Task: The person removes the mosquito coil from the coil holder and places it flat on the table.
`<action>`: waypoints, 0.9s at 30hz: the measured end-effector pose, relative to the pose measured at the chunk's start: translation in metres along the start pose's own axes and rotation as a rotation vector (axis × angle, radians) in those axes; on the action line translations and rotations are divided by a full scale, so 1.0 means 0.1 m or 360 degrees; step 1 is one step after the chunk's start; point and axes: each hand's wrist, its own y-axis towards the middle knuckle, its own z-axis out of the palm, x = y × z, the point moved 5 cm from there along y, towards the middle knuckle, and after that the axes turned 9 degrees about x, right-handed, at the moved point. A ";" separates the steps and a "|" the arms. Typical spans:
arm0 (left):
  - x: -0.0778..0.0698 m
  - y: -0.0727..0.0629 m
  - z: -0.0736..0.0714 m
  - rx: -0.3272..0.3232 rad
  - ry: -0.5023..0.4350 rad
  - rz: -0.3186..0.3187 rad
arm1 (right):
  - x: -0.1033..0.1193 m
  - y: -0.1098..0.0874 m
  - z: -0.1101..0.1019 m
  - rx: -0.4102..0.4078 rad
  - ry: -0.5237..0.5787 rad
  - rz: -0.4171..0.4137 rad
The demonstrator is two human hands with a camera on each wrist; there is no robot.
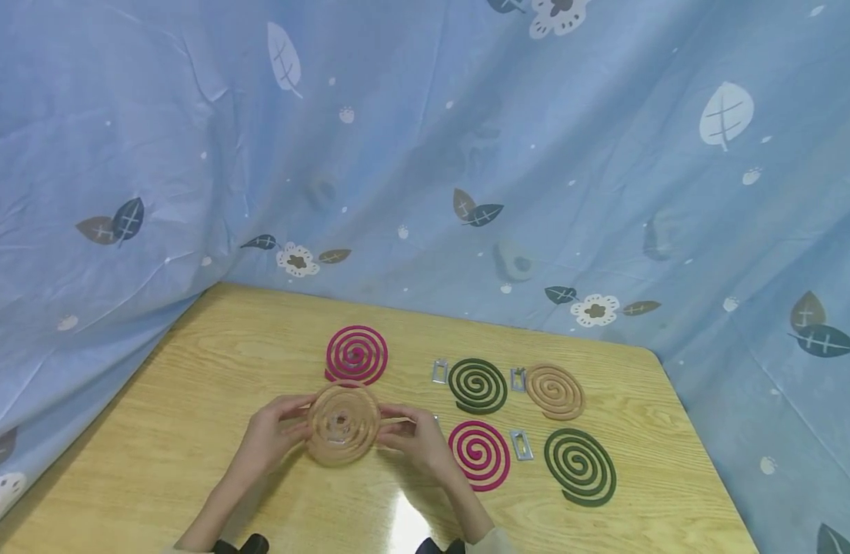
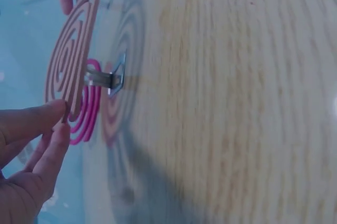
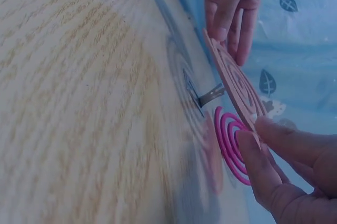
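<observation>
A tan mosquito coil [image 1: 366, 425] is held level above the table by both hands, one at each side. My left hand [image 1: 275, 435] pinches its left edge between thumb and fingers; my right hand [image 1: 416, 440] pinches the opposite edge. Below the coil a metal coil stand [image 2: 117, 80] rests on the wood, its upright strip [image 3: 211, 94] pointing up at the coil's underside. In both wrist views a gap shows between the coil and the table. Just behind it lies a magenta coil [image 1: 356, 355], partly overlapped by the tan one in the head view.
To the right lie a green coil [image 1: 478, 385], another tan coil [image 1: 555, 391], a second magenta coil [image 1: 478, 454] and another green coil [image 1: 580, 465]. Small metal stands [image 1: 525, 458] sit among them. A blue patterned cloth [image 1: 425, 169] hangs behind the wooden table [image 1: 189, 385].
</observation>
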 end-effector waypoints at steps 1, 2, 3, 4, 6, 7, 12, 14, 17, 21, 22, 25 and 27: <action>-0.01 0.02 0.00 0.0000 0.0005 0.0004 | 0.01 0.00 -0.01 -0.0012 -0.0014 -0.0010; -0.01 0.03 0.01 0.0003 0.0012 0.0004 | 0.02 0.00 -0.02 -0.0030 -0.0027 -0.0010; -0.02 0.04 0.02 0.0005 0.0019 -0.0003 | 0.03 -0.01 -0.03 -0.0046 -0.0029 -0.0014; -0.03 0.06 0.02 0.0010 0.0019 -0.0009 | 0.04 -0.01 -0.04 -0.0063 -0.0041 -0.0017; -0.04 0.07 0.04 0.0021 0.0029 -0.0025 | 0.06 -0.03 -0.05 -0.0101 -0.0074 -0.0018; -0.05 0.08 0.04 0.0024 0.0029 -0.0031 | 0.07 -0.03 -0.06 -0.0112 -0.0092 -0.0025; -0.07 0.08 0.08 0.0033 -0.0050 -0.0056 | 0.09 -0.03 -0.09 -0.0187 -0.0196 -0.0035; -0.07 0.08 0.11 0.0033 -0.0071 -0.0069 | 0.09 -0.04 -0.11 -0.0225 -0.0230 -0.0038; -0.08 0.08 0.14 0.0023 -0.0082 -0.0086 | 0.09 -0.05 -0.12 -0.0267 -0.0236 -0.0038; -0.09 0.08 0.17 0.0002 -0.0096 -0.0092 | 0.07 -0.06 -0.12 -0.0280 -0.0183 -0.0018; -0.10 0.08 0.18 0.0000 -0.0104 -0.0093 | 0.07 -0.06 -0.12 -0.0280 -0.0165 -0.0015; -0.10 0.08 0.21 -0.0006 -0.0111 -0.0104 | 0.07 -0.07 -0.13 -0.0290 -0.0166 -0.0020; -0.11 0.07 0.23 -0.0005 -0.0118 -0.0111 | 0.08 -0.08 -0.15 -0.0317 -0.0228 -0.0026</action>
